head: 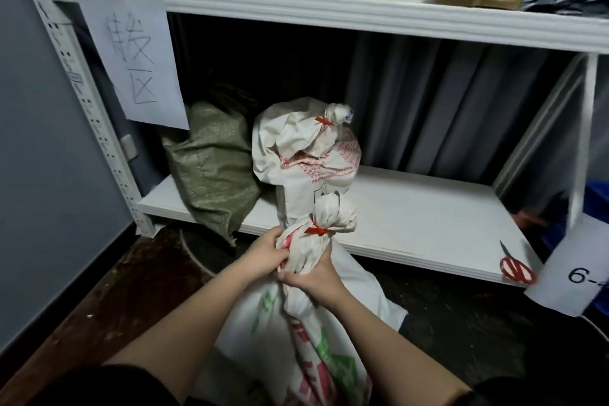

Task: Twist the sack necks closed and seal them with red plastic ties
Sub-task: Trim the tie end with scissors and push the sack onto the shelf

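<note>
Nearest the camera, a white woven plastic sack with red and green print (296, 333) stands on the dark floor, just in front of the low white shelf board (412, 224) that serves here as the landmark. Both hands clasp its twisted neck: the left hand (263, 257) curls around the neck from the left, and the right hand (316, 280) wraps it from the right and slightly lower, fingers closed tight on the fabric. Just above the hands a red plastic tie (316, 231) cinches the neck, and the bunched white top flares out over the shelf board's front edge.

On the shelf board, right behind that neck, sits a second white woven sack with red lettering (306, 155), its own neck bound by another red tie (324, 122) (the top leans to the right). To its left on the board slumps a green woven sack (211, 161), its bottom corner hanging over the front edge. At the board's right front corner lie red-handled scissors (515, 269). Behind the board hangs a dark grey curtain (445, 102), and above its left end a white paper sheet with handwritten characters (131, 59) is fixed to the rack.
</note>
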{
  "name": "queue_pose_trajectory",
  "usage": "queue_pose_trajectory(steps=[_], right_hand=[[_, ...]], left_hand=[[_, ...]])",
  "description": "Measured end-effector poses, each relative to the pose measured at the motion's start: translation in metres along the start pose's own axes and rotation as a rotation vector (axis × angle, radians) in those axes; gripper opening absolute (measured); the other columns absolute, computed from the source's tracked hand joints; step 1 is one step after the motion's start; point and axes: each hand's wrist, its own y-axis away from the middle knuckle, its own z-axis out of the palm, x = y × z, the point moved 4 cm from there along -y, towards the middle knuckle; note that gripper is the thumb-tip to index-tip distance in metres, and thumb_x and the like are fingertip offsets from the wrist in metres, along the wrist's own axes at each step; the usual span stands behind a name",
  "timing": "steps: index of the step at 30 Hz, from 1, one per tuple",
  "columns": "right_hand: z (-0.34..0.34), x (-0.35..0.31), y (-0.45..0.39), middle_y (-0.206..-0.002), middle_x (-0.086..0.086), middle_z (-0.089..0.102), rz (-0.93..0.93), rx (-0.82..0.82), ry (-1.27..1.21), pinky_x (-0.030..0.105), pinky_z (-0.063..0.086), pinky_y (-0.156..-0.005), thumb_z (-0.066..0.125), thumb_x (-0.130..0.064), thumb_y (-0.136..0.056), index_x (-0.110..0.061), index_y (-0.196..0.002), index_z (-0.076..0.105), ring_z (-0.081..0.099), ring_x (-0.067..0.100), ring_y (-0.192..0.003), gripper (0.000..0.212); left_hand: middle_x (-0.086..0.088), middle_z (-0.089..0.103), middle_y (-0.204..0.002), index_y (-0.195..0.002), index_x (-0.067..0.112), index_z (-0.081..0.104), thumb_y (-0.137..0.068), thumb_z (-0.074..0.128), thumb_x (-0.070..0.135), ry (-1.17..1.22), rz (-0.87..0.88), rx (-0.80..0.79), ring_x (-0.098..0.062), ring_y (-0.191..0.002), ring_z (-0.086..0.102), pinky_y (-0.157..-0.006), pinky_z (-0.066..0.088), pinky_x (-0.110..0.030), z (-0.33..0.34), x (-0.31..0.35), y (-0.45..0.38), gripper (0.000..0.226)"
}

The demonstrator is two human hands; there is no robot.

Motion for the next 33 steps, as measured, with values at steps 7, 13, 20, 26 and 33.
queue_pose_trajectory(steps=[7, 13, 20, 26, 33], right_hand=[[-0.046, -0.044, 0.04, -0.101, 0.002, 0.067, -0.071, 0.443, 0.042, 0.028, 0.036, -0.064, 0.072, -0.026, -0.072, -0.024, -0.118, 0.045, 0.062, 0.03, -0.094, 0.053], [-0.091, -0.095, 0.061, -0.094, 0.001, 0.069, -0.161, 0.607, 0.102, 0.029, 0.033, -0.062, 0.067, -0.027, -0.076, -0.028, -0.115, 0.046, 0.062, 0.032, -0.088, 0.044], [-0.153, -0.164, 0.082, -0.08, -0.002, 0.06, -0.294, 0.694, 0.176, 0.032, 0.036, -0.061, 0.057, -0.015, -0.075, -0.023, -0.103, 0.042, 0.057, 0.03, -0.078, 0.033], [-0.2, -0.207, 0.09, -0.082, -0.003, 0.057, -0.374, 0.73, 0.196, 0.033, 0.039, -0.066, 0.056, -0.017, -0.079, -0.021, -0.106, 0.044, 0.054, 0.03, -0.079, 0.029], [-0.269, -0.228, 0.052, -0.1, 0.003, 0.064, -0.431, 0.665, 0.245, 0.037, 0.044, -0.076, 0.055, -0.019, -0.081, -0.022, -0.111, 0.046, 0.058, 0.032, -0.097, 0.032]], left_hand=[[0.007, 0.057, -0.073, -0.103, 0.016, 0.056, -0.084, 0.057, 0.001, -0.035, 0.02, -0.151, -0.005, -0.063, 0.052, -0.05, 0.039, -0.01, 0.008, 0.052, 0.017, 0.024], [-0.013, 0.032, -0.147, -0.147, 0.009, 0.015, -0.074, 0.075, 0.038, -0.559, -0.123, -0.236, -0.024, -0.131, 0.038, -0.102, 0.035, -0.021, 0.001, 0.044, 0.033, 0.098], [-0.003, 0.04, -0.144, -0.145, 0.014, 0.025, -0.071, 0.077, 0.045, -0.56, -0.291, -0.38, -0.021, -0.128, 0.042, -0.102, 0.036, -0.026, 0.001, 0.05, 0.053, 0.095], [-0.007, 0.059, -0.126, -0.125, 0.015, 0.056, -0.091, 0.052, 0.024, -0.424, -0.005, -0.106, -0.026, -0.115, 0.056, -0.091, 0.044, -0.026, 0.038, 0.104, 0.034, 0.035], [-0.013, 0.064, -0.121, -0.118, 0.014, 0.062, -0.086, 0.05, 0.03, -0.131, -0.017, 0.01, -0.031, -0.11, 0.059, -0.092, 0.046, -0.03, 0.095, 0.143, -0.03, 0.038]])
